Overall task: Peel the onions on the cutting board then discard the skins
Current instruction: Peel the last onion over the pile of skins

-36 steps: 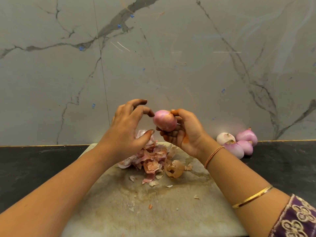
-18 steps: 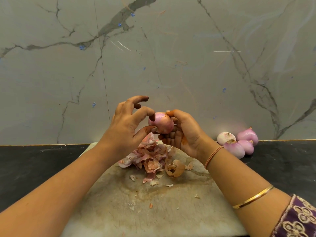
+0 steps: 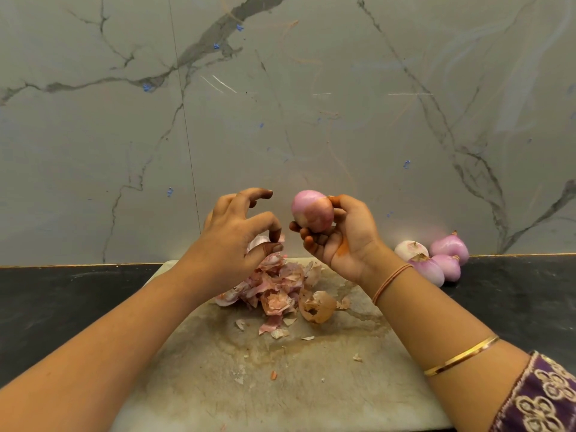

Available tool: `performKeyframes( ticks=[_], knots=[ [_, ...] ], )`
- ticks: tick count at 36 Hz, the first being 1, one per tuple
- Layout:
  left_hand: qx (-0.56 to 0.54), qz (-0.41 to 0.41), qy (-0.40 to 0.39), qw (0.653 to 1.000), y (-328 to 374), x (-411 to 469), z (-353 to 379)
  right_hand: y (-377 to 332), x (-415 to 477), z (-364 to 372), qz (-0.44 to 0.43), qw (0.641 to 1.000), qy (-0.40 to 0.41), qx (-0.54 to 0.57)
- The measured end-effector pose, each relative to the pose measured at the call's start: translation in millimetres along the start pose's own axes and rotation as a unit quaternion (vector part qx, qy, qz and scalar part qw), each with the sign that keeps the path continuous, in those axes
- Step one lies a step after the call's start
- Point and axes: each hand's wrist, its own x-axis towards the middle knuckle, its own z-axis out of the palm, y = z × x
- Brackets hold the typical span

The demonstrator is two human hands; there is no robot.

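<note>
No readable text, labels, brand names, numbers or signs appear anywhere in view.

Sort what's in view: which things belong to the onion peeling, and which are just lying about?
Job: onion gripped in the right hand; left hand beside it; pile of skins on the cutting board; four onions right of the board.
Just there: black counter; marble wall; gold bangle and thread band on the right arm.
</note>
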Motion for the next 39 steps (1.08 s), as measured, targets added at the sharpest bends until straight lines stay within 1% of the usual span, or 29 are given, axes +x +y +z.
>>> performKeyframes(
  ticks=[4,8,13,16,21,27,32,39],
  knots=[
    [0.008,-0.021,-0.010,1.000,-2.2,0.2,1.3,0.0,0.2,-1.1,0.007,1.000,0.007,-0.028],
    [0.010,-0.035,-0.005,0.999,-4.1,1.2,2.4,2.5,0.3,-0.3,-0.004,0.998,0.001,-0.068],
    [-0.032,-0.018,0.072,0.997,-4.6,2.6,1.2,3.8,-0.3,0.7,-0.011,0.996,0.000,-0.088],
    [-0.049,0.015,0.095,0.994,-5.7,3.8,0.0,4.8,-0.1,1.3,-0.022,0.995,-0.002,-0.100],
    [-0.072,0.055,0.089,0.992,-5.5,4.0,1.1,6.3,-1.0,3.9,-0.040,0.989,-0.018,-0.144],
    [-0.062,0.085,0.099,0.989,-2.9,4.1,1.0,5.9,-3.4,3.8,-0.037,0.989,-0.046,-0.139],
    [-0.071,0.092,0.081,0.990,1.7,3.1,1.9,7.3,-3.2,3.9,-0.054,0.981,-0.038,-0.181],
    [-0.051,0.090,0.067,0.992,1.6,2.8,3.6,8.7,-2.6,3.9,-0.065,0.973,-0.025,-0.221]
  ],
)
